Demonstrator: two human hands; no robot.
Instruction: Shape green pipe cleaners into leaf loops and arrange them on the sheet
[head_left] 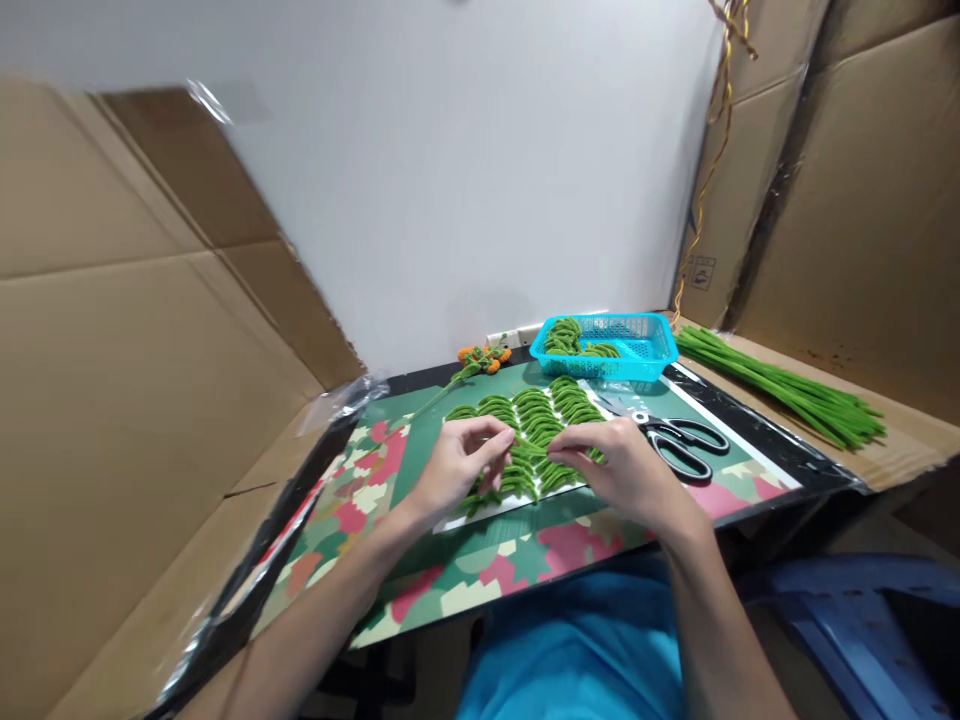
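Observation:
My left hand (469, 455) and my right hand (611, 460) hover close together over a white sheet (459, 522). Both are closed in a pinch, and a short green pipe cleaner (531, 450) seems to run between their fingertips; its ends are hidden by my fingers. Rows of curved green pipe cleaner pieces (534, 408) cover the sheet below and behind my hands. Black-handled scissors (686, 440) lie just right of my right hand, their blades pointing toward the sheet.
A blue plastic basket (652, 368) with more curved green pieces stands at the back. Long green pipe cleaners (787, 390) lie on cardboard at right. An orange flower (486, 358) on a green stem lies behind the sheet. Cardboard walls (135, 400) flank the table.

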